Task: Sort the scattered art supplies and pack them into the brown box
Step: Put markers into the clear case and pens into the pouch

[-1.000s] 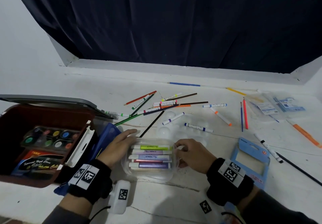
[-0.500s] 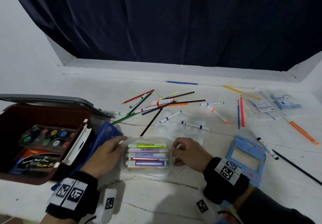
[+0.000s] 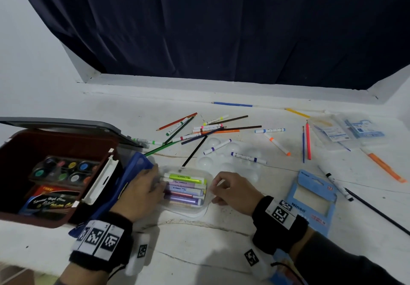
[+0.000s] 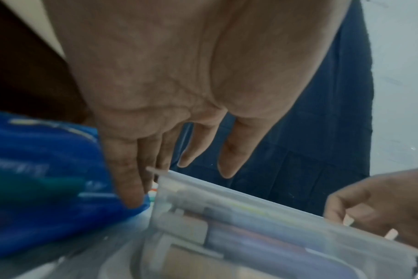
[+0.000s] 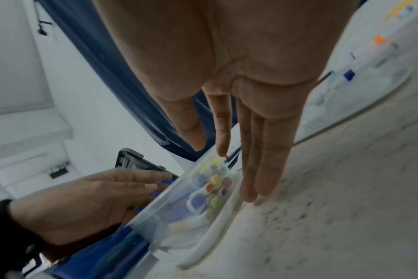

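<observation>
Left hand (image 3: 142,192) flat against clear marker case (image 3: 188,207) (fingers straight), right hand (image 3: 233,192) opposite

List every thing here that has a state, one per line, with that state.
Brown box: open, lid up, paint pots and a pack inside.
Clear case: on the table, full of markers, one hand at each end.
Left hand: fingers straight against the case's left end.
Right hand: at the case's right end; grip unclear.
Loose pencils and markers: scattered on the table.
Blue card pack: flat, empty.
</observation>
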A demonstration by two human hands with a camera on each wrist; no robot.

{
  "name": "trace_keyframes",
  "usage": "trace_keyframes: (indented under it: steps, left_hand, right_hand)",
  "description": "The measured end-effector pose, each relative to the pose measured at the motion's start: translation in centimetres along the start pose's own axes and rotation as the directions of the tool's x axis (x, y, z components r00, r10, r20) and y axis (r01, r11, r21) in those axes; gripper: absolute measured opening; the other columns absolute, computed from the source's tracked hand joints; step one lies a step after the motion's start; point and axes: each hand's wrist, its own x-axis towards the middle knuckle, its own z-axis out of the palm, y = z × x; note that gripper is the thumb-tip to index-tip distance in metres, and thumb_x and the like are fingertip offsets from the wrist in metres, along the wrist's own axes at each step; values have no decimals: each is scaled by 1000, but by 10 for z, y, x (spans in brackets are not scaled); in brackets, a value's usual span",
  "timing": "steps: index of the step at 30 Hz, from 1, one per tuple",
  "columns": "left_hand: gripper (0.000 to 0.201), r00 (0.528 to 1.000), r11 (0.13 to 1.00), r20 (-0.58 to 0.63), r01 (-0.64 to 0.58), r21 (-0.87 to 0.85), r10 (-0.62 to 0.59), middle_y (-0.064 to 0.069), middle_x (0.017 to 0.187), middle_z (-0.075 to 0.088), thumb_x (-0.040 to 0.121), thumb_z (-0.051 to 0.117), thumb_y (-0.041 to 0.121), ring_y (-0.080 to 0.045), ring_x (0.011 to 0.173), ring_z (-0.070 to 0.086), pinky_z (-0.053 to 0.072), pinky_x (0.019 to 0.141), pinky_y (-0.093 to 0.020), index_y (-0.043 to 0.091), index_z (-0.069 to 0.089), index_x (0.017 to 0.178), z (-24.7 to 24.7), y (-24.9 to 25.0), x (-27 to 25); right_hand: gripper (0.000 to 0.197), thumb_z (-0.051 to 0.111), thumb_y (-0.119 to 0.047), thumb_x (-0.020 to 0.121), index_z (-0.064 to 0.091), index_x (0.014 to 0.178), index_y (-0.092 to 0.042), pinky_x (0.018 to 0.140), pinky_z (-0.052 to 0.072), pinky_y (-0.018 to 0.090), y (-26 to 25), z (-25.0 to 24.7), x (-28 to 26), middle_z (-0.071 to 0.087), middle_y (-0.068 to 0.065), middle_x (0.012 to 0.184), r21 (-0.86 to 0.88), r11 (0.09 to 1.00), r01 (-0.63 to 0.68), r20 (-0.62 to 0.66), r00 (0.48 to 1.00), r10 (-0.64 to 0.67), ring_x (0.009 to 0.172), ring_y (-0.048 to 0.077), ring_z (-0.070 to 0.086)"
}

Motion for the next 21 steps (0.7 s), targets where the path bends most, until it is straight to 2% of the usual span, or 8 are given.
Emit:
trace_keyframes:
  steps: [2, 4, 7, 10, 12, 14, 17, 21]
  left_hand:
    - [50, 998, 995, -10, -53, 84, 54, -3, 145, 46, 98, 60, 21, -21, 132, 47, 40, 112, -40, 18, 47, 145, 0, 5, -6]
    - [58, 986, 977, -52, -146, 154, 156, -3, 151, 42, 97, 61, 19, -21, 139, 40, 34, 114, -33, 20, 41, 151, -1, 19, -12]
    - [46, 930, 934, -129, -323, 149, 343, -1, 132, 58, 95, 63, 15, -19, 124, 53, 42, 104, -33, 22, 55, 139, 3, 46, -15]
    - [32, 882, 891, -133, -442, 104, 452, 13, 100, 62, 92, 57, 27, -8, 92, 61, 50, 82, -26, 29, 63, 124, 19, 87, -18]
    - [27, 854, 856, -63, -517, -1, 516, 15, 91, 60, 93, 56, 31, -9, 82, 61, 49, 74, -22, 31, 64, 119, 39, 114, -20]
    - [26, 808, 808, 10, -588, -41, 589, 15, 93, 60, 95, 54, 34, -7, 84, 61, 49, 77, -23, 30, 64, 119, 64, 135, -18]
    - [30, 771, 782, 147, -623, -28, 619, 10, 110, 64, 100, 47, 30, -5, 102, 59, 47, 89, -26, 26, 62, 125, 109, 157, -7]
    - [43, 704, 748, 413, -659, 77, 578, 5, 141, 55, 99, 35, 22, -13, 127, 46, 36, 106, -27, 22, 54, 137, 165, 187, 9]
  right_hand:
    - [9, 63, -28, 91, 63, 88, -19, 75, 60, 34, 4, -10, -12, 72, 0, 85, -101, 992, 76, -10, 997, -77, 75, 14, 71]
    - [8, 63, -28, 92, 63, 87, -22, 69, 56, 25, 9, -25, -27, 70, -4, 85, -223, 962, 154, -43, 985, -168, 72, 9, 67]
    - [7, 62, -23, 92, 63, 86, -23, 67, 54, 23, 22, -55, -51, 68, -7, 81, -338, 919, 205, -108, 961, -254, 71, 6, 63]
    - [10, 62, -18, 92, 62, 86, -25, 67, 51, 20, 43, -88, -74, 66, -11, 79, -403, 894, 195, -204, 933, -296, 75, 3, 61]
    - [11, 63, -13, 91, 63, 86, -23, 67, 50, 19, 57, -107, -87, 65, -13, 78, -452, 872, 189, -283, 897, -341, 76, 3, 61]
    - [12, 63, -12, 90, 63, 85, -22, 64, 48, 17, 73, -125, -99, 63, -14, 76, -505, 850, 149, -339, 872, -354, 73, 3, 61]
    - [8, 64, -19, 89, 60, 87, -27, 66, 49, 24, 98, -148, -113, 61, -13, 78, -574, 819, 23, -366, 887, -282, 69, 6, 59]
    - [12, 61, -27, 91, 63, 103, -27, 80, 49, 27, 126, -163, -122, 64, -7, 100, -629, 775, -55, -292, 941, -170, 90, 15, 62]
